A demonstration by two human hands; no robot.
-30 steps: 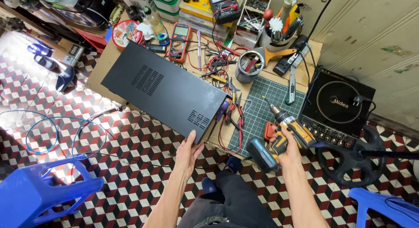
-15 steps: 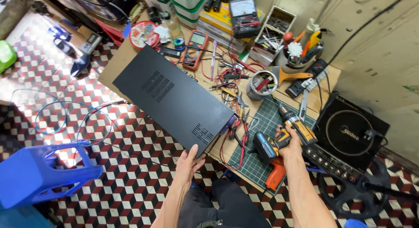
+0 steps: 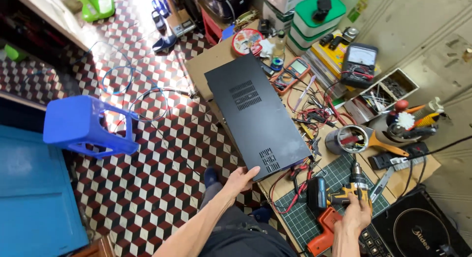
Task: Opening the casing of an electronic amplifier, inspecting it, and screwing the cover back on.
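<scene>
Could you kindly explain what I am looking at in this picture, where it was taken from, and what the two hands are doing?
There is no machine here: a person works with two bare hands, and the camera sits on their head, looking down. So the arms coming up from the bottom edge are the person's own.

The left hand grips the near corner of a flat black metal case with vent slots, which lies on a cluttered workbench. The right hand holds a yellow and black cordless drill over a green cutting mat.

Also on the bench are an orange drill, tangled red and black wires, two meters, a tin of tools and, at the lower right, a black induction cooktop. On the patterned tile floor stands a blue plastic stool.
</scene>
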